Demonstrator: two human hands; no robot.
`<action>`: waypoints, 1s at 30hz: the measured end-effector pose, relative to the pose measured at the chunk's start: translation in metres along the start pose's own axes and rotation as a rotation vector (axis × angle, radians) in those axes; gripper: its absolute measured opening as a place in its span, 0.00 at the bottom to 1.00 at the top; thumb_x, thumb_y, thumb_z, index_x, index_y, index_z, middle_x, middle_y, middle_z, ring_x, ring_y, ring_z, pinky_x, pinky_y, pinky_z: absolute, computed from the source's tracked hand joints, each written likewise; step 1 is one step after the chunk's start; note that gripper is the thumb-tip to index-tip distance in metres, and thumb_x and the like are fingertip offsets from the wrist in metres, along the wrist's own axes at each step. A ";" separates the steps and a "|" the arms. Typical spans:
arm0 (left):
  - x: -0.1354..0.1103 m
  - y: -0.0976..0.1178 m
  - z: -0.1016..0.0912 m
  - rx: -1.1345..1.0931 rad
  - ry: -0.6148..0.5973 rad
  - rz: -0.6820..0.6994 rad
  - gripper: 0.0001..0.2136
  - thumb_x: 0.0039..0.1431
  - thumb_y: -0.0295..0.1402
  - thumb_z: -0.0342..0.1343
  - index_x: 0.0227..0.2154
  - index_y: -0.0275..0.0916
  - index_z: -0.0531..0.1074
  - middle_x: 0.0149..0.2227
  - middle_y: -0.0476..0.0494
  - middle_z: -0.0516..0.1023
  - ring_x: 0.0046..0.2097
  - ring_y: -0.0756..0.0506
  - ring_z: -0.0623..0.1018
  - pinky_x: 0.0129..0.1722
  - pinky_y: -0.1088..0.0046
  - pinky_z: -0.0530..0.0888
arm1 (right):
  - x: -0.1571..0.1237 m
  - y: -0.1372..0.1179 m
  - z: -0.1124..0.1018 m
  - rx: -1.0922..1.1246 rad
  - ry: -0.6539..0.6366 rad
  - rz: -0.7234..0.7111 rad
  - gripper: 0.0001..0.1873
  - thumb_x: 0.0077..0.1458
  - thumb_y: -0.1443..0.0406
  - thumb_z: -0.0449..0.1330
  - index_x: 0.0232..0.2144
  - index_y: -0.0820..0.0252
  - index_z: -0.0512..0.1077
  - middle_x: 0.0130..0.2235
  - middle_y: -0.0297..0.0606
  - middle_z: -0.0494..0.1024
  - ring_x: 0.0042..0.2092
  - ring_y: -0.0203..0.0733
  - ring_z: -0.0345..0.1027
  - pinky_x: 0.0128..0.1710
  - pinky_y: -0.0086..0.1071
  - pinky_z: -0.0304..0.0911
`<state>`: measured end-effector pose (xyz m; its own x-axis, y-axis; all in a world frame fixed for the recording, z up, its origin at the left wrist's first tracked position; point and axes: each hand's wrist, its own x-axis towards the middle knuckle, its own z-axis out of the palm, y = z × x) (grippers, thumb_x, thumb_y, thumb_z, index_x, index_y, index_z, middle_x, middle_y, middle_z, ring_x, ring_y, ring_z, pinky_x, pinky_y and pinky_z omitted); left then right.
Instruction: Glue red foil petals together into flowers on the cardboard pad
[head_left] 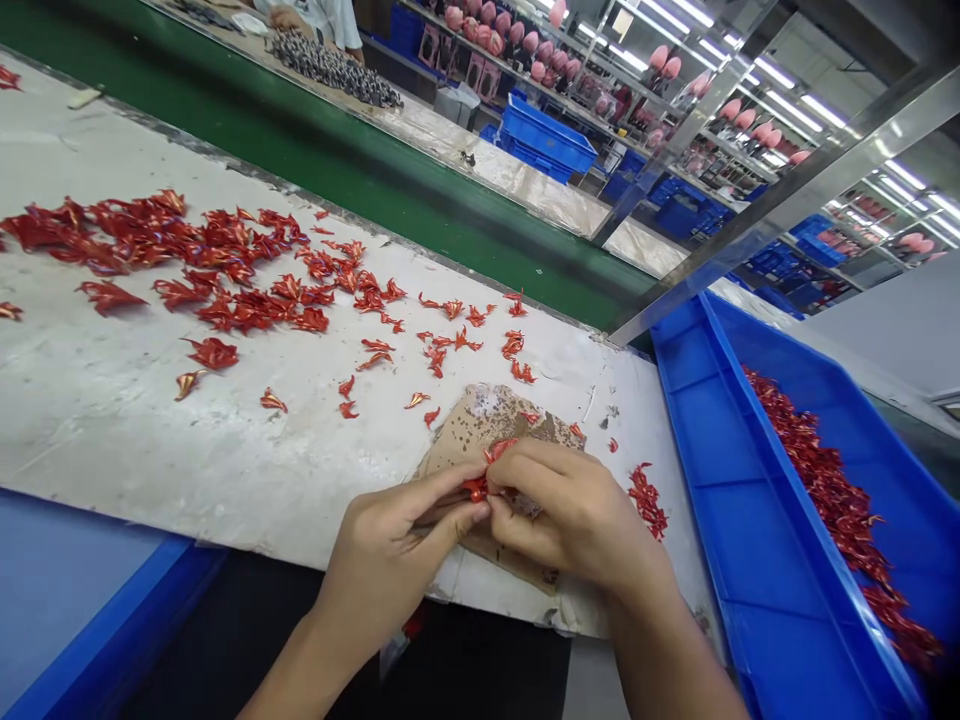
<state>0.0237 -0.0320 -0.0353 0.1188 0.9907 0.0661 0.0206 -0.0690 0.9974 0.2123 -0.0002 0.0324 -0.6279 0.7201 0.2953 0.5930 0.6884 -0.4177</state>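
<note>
A small creased piece of glossy red foil [480, 484] is pinched between the fingertips of the left hand [397, 548] and the right hand [571, 515]. Both hands are closed on it and are held just above a torn brown cardboard sheet [499, 425] lying on the white-covered counter [127, 450]. The piece is partly hidden by the fingers, though a shiny, crumpled, pointed form can be made out. Similar red foil pieces [187, 260], pointed and petal-like, are scattered across the counter beyond the hands, and a small cluster [649, 500] is seen just beside the right hand. A blue plastic tray [720, 470] is set along the counter's right edge, with a heap of red pieces [832, 480] lying inside it.
</note>
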 end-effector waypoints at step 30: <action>-0.002 0.008 0.009 -0.268 0.089 -0.038 0.11 0.55 0.30 0.67 0.42 0.39 0.84 0.39 0.44 0.86 0.38 0.40 0.86 0.43 0.69 0.84 | 0.008 -0.010 0.004 0.138 0.127 -0.001 0.08 0.52 0.75 0.58 0.31 0.58 0.67 0.29 0.31 0.69 0.30 0.33 0.61 0.30 0.28 0.59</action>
<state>0.0324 -0.0357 -0.0281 0.0352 0.9992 0.0189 -0.2412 -0.0099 0.9704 0.1998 -0.0016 0.0356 -0.5544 0.7307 0.3984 0.5119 0.6768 -0.5290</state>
